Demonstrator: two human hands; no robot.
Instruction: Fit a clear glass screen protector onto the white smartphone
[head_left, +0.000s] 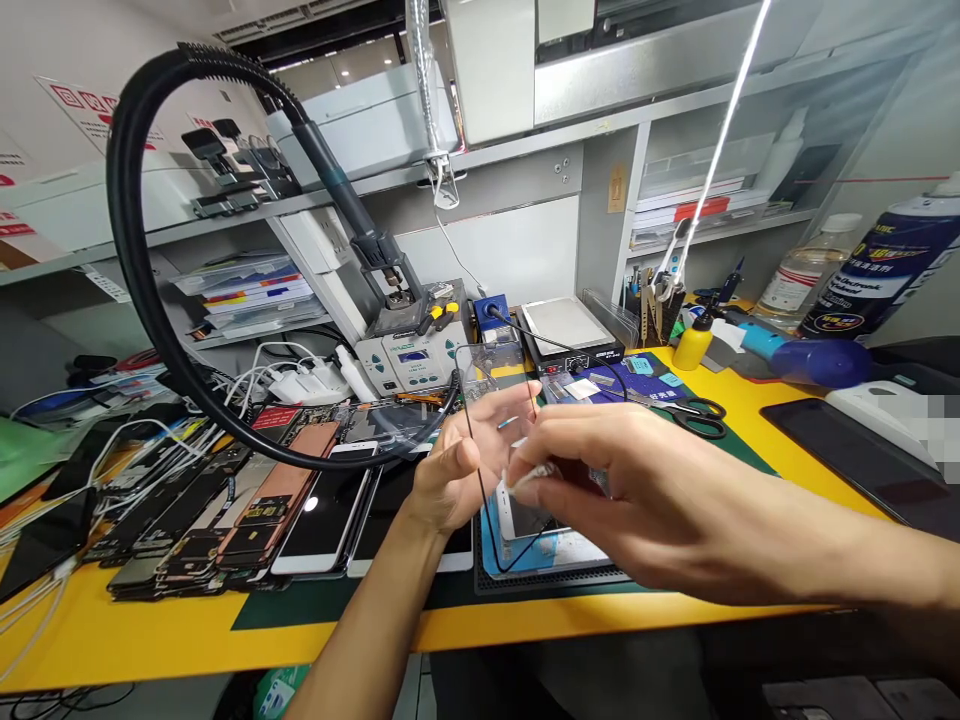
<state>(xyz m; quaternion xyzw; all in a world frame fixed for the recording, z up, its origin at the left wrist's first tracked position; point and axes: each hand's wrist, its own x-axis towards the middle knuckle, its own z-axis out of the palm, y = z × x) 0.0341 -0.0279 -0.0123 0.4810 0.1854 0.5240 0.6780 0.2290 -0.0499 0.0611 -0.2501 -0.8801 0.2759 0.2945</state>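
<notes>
While the left hand (454, 480) is raised over the front of the desk (450, 632), its fingers half curled and its thumb at the near left edge, it has hold of a clear panel (485, 500) with a thin black border, tilted up between the two hands. From the right, the right hand (645, 490) comes across with its fingers drawn together in a pinch on a crumpled white wad (538, 474), held close against the panel; whether the wad touches the surface is hard to tell, since the knuckles hide part of it. Below the hands, a white-framed phone (514, 512) lies on a blue-and-white pad, partly covered by the right hand. Left of that pad, two more white-edged phones lie side by side, the outer one (328, 515) catching a bright reflection, and beyond them sit piled phone parts (255, 510). Behind the hands stands a grey soldering station (412, 362), with a thick black hose (135, 200) looping out to the left, and beside it a flat heating plate (568, 326). Toward the right are black-handled scissors (705, 418), a small yellow bottle (691, 344) and, farther over, a dark blue spray can (870, 265).
</notes>
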